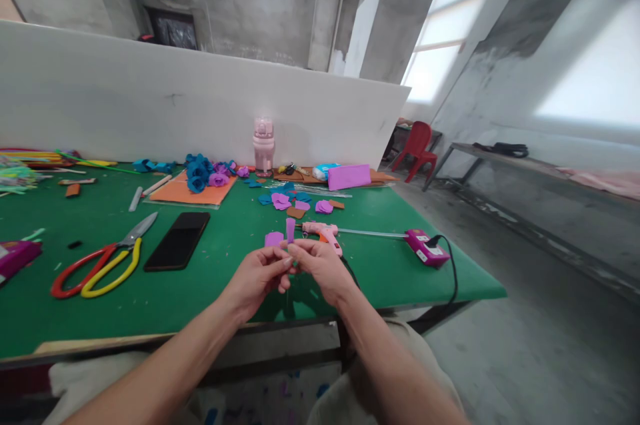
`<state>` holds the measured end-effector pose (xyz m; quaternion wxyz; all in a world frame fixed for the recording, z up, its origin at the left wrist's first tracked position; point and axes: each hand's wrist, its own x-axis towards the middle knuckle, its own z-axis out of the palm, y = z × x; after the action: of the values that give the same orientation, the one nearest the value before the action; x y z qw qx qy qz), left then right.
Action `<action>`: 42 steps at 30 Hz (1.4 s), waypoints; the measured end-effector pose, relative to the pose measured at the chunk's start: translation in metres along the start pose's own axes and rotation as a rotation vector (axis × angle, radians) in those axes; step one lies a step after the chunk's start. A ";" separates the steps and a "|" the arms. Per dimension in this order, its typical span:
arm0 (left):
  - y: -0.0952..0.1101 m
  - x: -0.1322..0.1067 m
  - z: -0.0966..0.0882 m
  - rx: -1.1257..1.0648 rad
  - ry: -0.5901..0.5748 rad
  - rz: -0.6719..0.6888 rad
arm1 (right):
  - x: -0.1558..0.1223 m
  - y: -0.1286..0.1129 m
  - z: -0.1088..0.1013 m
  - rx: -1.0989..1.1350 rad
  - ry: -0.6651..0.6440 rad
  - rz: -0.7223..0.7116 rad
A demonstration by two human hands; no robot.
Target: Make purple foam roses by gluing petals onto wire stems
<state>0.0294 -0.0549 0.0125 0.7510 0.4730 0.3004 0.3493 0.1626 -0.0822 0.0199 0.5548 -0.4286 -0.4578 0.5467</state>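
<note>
A narrow purple paper strip (291,230) stands upright above my fingertips near the table's front edge. My left hand (260,276) is closed in a pinch at its lower end, and my right hand (323,267) pinches it from the other side. What looks like a thin stem shows faintly below the fingers. Just behind my hands lies a purple paper piece (273,238). A pink hot glue gun (317,230) rests by my right hand, partly hidden by it. Further back are purple petal pieces (281,201) and a brown paper piece (296,213).
Red-and-yellow-handled scissors (123,255) and a black phone (177,241) lie left on the green table (220,305). Blue paper flowers (199,173) sit on orange sheets (175,193). A pink bottle (264,148) stands behind. A purple power box (427,248) with a cable is right.
</note>
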 end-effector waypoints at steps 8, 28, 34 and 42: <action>0.000 -0.002 0.002 -0.033 -0.018 -0.014 | -0.001 0.000 -0.006 0.071 -0.033 0.012; -0.006 0.000 0.003 0.094 -0.024 0.047 | -0.002 0.004 0.003 -0.113 0.146 -0.050; -0.005 0.000 0.003 0.101 -0.014 0.045 | -0.002 0.005 0.005 -0.152 0.166 -0.069; -0.004 -0.001 0.001 0.103 -0.001 0.030 | -0.004 -0.003 0.002 -0.083 0.056 -0.052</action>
<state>0.0311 -0.0573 0.0096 0.7205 0.5158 0.3105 0.3441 0.1611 -0.0864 0.0233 0.5630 -0.4543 -0.4755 0.5005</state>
